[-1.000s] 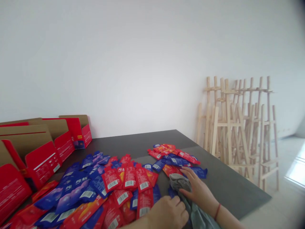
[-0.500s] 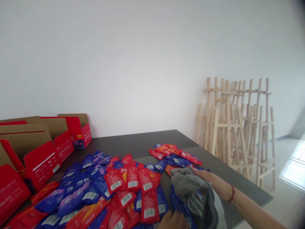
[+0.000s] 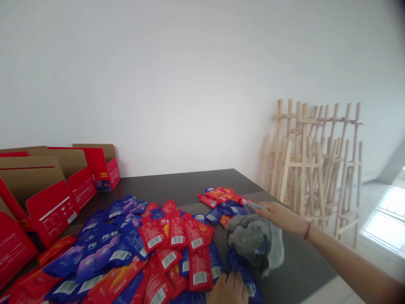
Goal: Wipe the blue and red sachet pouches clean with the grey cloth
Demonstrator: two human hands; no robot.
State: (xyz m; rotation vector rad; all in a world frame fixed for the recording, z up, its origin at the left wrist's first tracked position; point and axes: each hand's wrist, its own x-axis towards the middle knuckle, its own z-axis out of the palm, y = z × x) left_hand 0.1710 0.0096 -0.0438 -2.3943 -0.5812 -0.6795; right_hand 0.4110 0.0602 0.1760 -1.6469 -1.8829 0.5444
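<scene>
My right hand pinches the upper edge of a crumpled grey bag, thin and partly see-through, that looks like plastic. The bag hangs over the right side of a heap of pouches. At the bottom edge, my left hand rests among the pouches with its fingers curled; what lies under them is hidden. Close to it are a red pouch with a barcode and a blue pouch partly beneath the bag. More blue pouches spread to the left.
Open red cardboard boxes with brown insides line the left side. A smaller pile of red and blue pouches lies farther back on the dark table. Wooden easels lean by the white wall beyond the table's right edge.
My right hand has lifted slightly, raising the edge of the grey bag, which now looks more bunched. My left hand shows a little more at the bottom edge. The view has shifted slightly.
</scene>
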